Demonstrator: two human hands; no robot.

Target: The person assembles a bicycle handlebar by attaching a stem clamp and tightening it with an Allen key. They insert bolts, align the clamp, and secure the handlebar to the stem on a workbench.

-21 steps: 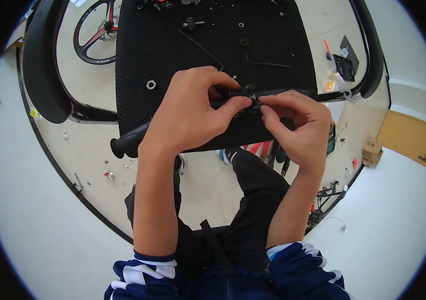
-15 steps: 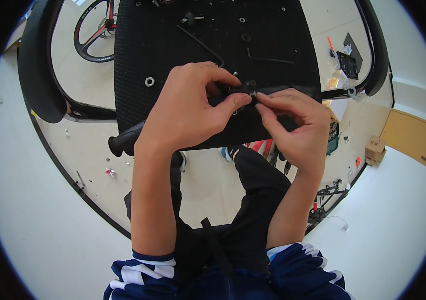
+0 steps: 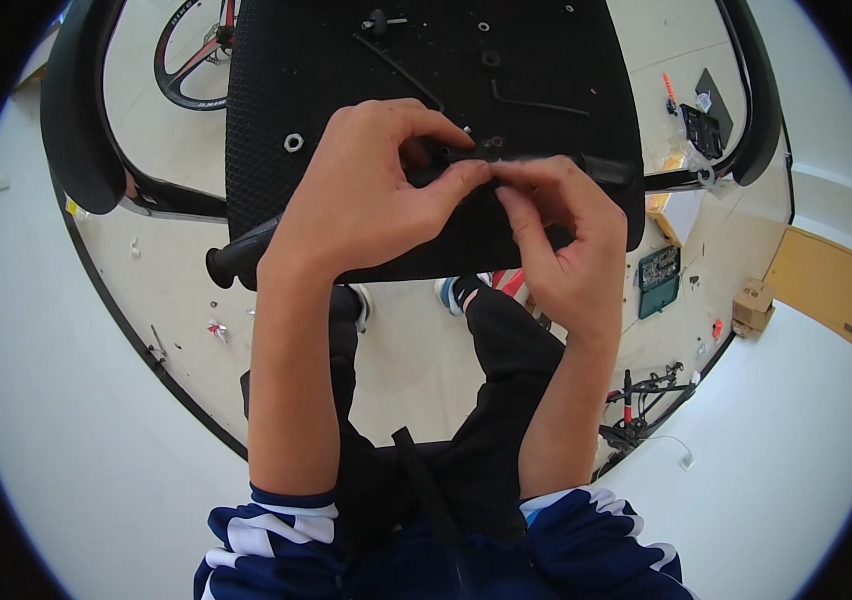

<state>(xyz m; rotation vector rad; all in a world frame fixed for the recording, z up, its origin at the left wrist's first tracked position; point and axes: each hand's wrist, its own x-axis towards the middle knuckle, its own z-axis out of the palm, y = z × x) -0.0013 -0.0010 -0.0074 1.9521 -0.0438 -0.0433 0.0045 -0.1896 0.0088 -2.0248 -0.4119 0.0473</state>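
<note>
A black handlebar with a rubber grip (image 3: 244,248) at its left end lies across the black chair seat (image 3: 296,90). My left hand (image 3: 361,205) is closed around its middle, thumb and forefinger at a small dark fitting (image 3: 492,145) on the bar. Beside that thumb, my right hand (image 3: 571,225) pinches with thumb and forefinger. Whatever sits between those right fingertips is too small and hidden to make out. To the left of my left hand is a silver hex nut (image 3: 293,142). Two black hex keys, one angled (image 3: 398,72) and one level (image 3: 541,108), rest beyond my hands.
Farther up the seat are a black ring (image 3: 490,59), a small washer (image 3: 483,27) and a dark part with a metal pin (image 3: 379,22). Armrests (image 3: 86,110) flank the seat. On the floor are a spoked wheel (image 3: 191,70), an open green toolbox (image 3: 659,282) and cardboard boxes (image 3: 752,305).
Both hands have shifted slightly up and left in view, and the seat and handlebar also appear a little higher. The right fingertips have come closer against the left thumb.
</note>
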